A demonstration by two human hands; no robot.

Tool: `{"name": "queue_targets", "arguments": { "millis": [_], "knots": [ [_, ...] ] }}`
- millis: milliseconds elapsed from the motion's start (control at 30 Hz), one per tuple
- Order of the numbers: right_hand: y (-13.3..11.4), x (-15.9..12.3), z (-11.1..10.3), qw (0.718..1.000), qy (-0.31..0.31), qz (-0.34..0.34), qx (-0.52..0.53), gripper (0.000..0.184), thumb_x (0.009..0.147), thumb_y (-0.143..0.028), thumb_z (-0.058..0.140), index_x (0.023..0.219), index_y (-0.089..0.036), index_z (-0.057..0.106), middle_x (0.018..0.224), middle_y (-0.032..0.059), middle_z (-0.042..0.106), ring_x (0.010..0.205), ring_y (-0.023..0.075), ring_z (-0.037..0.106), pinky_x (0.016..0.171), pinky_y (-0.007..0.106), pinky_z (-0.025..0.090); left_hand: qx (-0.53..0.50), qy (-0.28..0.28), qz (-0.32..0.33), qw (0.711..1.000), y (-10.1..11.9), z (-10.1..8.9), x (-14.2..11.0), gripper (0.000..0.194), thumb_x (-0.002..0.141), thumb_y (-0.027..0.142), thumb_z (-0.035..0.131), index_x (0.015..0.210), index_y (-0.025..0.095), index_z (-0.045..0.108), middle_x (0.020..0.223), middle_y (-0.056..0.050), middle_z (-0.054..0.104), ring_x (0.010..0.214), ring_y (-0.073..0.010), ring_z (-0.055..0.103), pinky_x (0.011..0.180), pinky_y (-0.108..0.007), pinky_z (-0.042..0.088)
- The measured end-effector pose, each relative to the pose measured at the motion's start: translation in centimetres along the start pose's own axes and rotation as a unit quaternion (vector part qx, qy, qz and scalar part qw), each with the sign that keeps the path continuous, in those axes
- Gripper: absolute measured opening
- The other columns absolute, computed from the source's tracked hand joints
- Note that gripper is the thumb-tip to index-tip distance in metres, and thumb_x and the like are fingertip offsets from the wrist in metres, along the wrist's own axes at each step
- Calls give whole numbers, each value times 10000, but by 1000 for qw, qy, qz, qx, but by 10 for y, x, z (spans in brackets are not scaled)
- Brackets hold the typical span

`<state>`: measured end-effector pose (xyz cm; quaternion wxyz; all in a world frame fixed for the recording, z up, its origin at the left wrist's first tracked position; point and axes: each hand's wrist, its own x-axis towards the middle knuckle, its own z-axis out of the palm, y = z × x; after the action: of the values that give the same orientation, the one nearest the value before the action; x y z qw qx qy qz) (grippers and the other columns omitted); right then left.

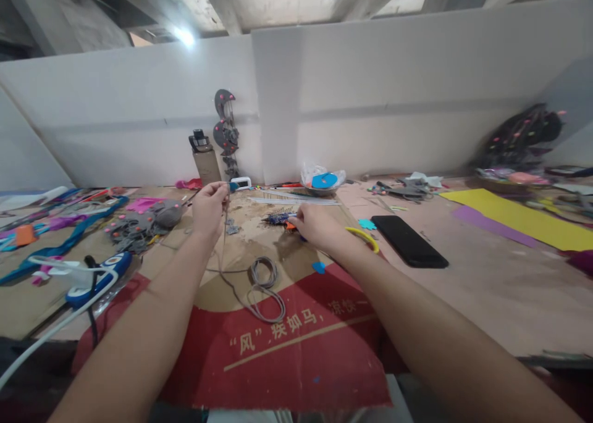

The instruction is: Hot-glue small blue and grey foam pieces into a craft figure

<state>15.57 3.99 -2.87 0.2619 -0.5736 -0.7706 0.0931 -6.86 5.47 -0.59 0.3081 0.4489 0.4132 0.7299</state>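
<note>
My left hand [209, 208] is raised above the cardboard sheet [287, 343], fingers pinched on a thin grey cord [225, 231] that hangs down to a loose coil [265, 281] on the cardboard. A small grey piece dangles on the cord just below the hand. My right hand [315, 225] rests lower, fingers closed around a small orange bit beside a pile of dark blue pieces [279, 218]. A yellow band [364, 236] lies by my right wrist.
A black phone [408, 241] lies right of my right arm. Yellow and purple foam sheets [514, 216] sit at the right. A bottle [206, 159] and a grey hanging ornament [225, 133] stand against the white wall. Glue gun [99, 276] and grey felt cutouts [139, 228] lie left.
</note>
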Motion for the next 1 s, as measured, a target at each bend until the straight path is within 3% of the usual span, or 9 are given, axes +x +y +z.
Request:
{"name": "queue_targets", "arguments": {
  "millis": [167,267,367,467,567,667,767,900,1000],
  "knots": [
    [4,1,28,996,-21,49,-65,147,715,-177,624,836,-94,633,939,255,645,898,304,616,748,364,437,46,-55,22,997,7,18,-22,130,631,256,660,692,152,610,528,42,482,459,-58,370,440,-206,249],
    [8,5,30,996,-45,67,-42,85,693,-160,604,758,-117,639,804,202,670,776,270,642,664,326,448,64,-84,9,994,5,20,-28,149,651,283,655,725,155,630,544,41,483,467,-61,360,450,-215,249],
    [16,11,24,995,-54,86,4,127,709,-257,578,753,-153,634,700,125,665,650,228,631,580,297,436,68,-86,-4,994,0,19,-27,163,655,298,655,721,151,633,543,39,484,468,-60,354,451,-214,246],
    [18,15,17,988,-15,95,120,175,706,-289,541,819,-173,609,730,83,664,618,203,612,554,287,427,60,-67,-21,996,-3,15,-23,170,633,295,666,698,144,625,547,37,491,465,-55,361,447,-208,246],
    [10,13,13,969,66,97,215,261,666,-253,555,916,-174,552,827,90,658,661,195,605,555,282,440,41,-48,-51,997,-3,13,-20,160,614,277,668,664,138,607,535,40,471,461,-49,364,434,-198,232],
    [-6,6,11,931,105,65,343,401,664,-181,524,1061,-195,466,950,92,644,647,170,598,515,271,454,26,-32,-82,996,-2,11,-18,147,597,256,663,608,142,571,511,46,439,444,-45,355,416,-195,215],
    [-19,-3,7,895,70,-12,440,414,713,-160,461,1118,-237,429,1102,65,608,705,142,607,517,248,474,19,-27,-99,995,-2,10,-16,162,578,243,669,576,148,538,495,47,429,425,-45,346,397,-198,200],
    [-27,-11,4,885,20,-80,459,237,785,-246,457,1017,-209,487,1011,47,616,654,107,560,502,221,456,13,-30,-114,993,-3,9,-15,178,556,231,678,564,150,519,488,45,432,413,-44,344,380,-194,189],
    [-28,-13,6,888,3,-93,450,243,813,-302,472,1036,-206,487,938,33,625,584,89,517,487,213,437,16,-29,-119,992,-3,10,-15,179,558,234,675,561,150,518,484,46,425,410,-43,345,373,-190,196]
  ]
}}
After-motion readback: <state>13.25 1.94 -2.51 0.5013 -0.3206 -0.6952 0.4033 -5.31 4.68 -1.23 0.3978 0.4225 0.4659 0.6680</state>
